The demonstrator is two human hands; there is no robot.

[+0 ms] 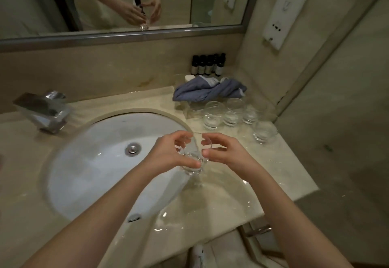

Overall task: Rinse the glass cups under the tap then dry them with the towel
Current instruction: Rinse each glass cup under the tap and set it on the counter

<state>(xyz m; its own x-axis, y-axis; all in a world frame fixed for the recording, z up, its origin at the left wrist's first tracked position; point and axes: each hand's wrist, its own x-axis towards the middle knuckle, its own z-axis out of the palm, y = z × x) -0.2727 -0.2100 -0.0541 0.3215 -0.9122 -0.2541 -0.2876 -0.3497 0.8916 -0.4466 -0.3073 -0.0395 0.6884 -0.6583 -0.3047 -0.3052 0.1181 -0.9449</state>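
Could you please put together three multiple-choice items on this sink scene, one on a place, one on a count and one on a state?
1. Where does the blue towel lie?
A. in the basin
B. on the counter behind the standing cups
C. over the tap

2. How many glass cups stand on the counter, apart from the held one?
A. two
B. four
C. six

3. How is the held glass cup gripped?
A. by both hands
B. by the left hand alone
C. by neither hand

Answers:
1 B, the towel is bunched on the counter in front of the small dark bottles.
2 B, four stand right of the basin.
3 A, the left hand and right hand both curl round it.
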